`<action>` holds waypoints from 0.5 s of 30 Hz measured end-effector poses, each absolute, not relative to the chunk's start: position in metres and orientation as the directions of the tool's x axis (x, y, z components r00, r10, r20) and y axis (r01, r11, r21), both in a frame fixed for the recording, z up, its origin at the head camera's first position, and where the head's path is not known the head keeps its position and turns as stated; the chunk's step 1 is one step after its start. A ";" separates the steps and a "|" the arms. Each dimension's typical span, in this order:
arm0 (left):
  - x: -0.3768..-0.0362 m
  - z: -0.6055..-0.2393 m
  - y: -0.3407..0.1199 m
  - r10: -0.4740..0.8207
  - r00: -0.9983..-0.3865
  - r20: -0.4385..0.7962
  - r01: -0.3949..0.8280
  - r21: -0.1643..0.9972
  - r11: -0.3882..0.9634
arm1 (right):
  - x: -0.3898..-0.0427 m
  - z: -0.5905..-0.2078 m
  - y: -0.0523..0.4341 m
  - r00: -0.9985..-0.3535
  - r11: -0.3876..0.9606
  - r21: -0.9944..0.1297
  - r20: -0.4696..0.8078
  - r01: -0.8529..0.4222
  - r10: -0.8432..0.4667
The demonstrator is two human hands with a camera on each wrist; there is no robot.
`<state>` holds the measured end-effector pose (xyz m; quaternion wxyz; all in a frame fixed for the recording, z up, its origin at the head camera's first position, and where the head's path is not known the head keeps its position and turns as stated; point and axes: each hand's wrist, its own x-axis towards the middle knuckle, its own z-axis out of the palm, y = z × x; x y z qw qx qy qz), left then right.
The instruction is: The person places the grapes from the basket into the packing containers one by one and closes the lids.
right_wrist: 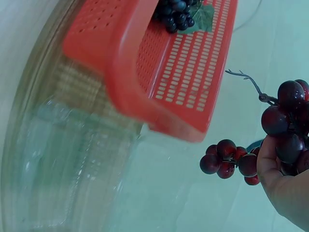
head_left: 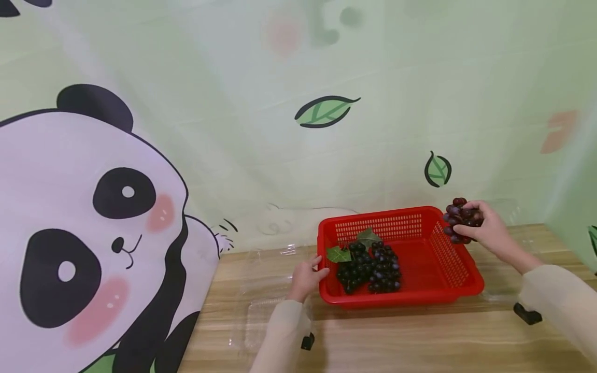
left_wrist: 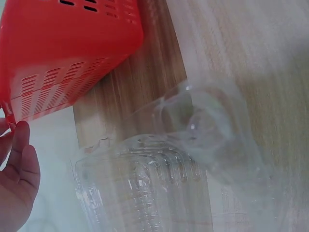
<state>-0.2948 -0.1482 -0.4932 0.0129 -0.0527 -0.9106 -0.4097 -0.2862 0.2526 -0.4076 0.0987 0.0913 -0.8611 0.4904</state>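
Observation:
A red plastic basket with slotted sides stands on the wooden table. Dark grape bunches with green leaves lie in its left half. My left hand is at the basket's left rim, and in the left wrist view its fingertips pinch that rim. Above the basket's right edge, my right hand holds a bunch of reddish-purple grapes. The right wrist view shows these grapes between thumb and fingers, with a bare stem sticking out and part of the bunch hanging beyond the hand.
Clear plastic containers stand on both sides of the basket, one on the left and one on the right. The wooden tabletop extends in front. Behind it hangs a pale green cloth with a printed panda and leaves.

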 end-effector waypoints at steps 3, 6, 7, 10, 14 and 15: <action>-0.295 -0.493 -0.148 0.084 -0.995 0.050 0.093 0.768 0.634 | -0.285 -0.412 0.262 -0.962 0.513 -0.821 0.269 -0.250 -0.039; -0.295 -0.493 -0.149 0.077 -0.996 0.041 0.080 0.784 0.616 | -0.282 -0.416 0.271 -0.960 0.515 -0.820 0.279 -0.250 -0.022; -0.296 -0.494 -0.149 0.077 -0.996 0.045 0.083 0.785 0.614 | -0.281 -0.416 0.273 -0.961 0.514 -0.822 0.276 -0.246 -0.019; -0.296 -0.495 -0.149 0.069 -0.996 0.050 0.082 0.790 0.607 | -0.276 -0.417 0.280 -0.965 0.528 -0.819 0.261 -0.226 -0.009; -0.298 -0.497 -0.148 0.061 -0.997 0.052 0.079 0.789 0.610 | -0.270 -0.419 0.286 -0.973 0.548 -0.814 0.232 -0.191 0.006; -0.298 -0.497 -0.148 0.058 -0.997 0.047 0.073 0.791 0.608 | -0.268 -0.420 0.287 -0.974 0.553 -0.813 0.227 -0.182 0.013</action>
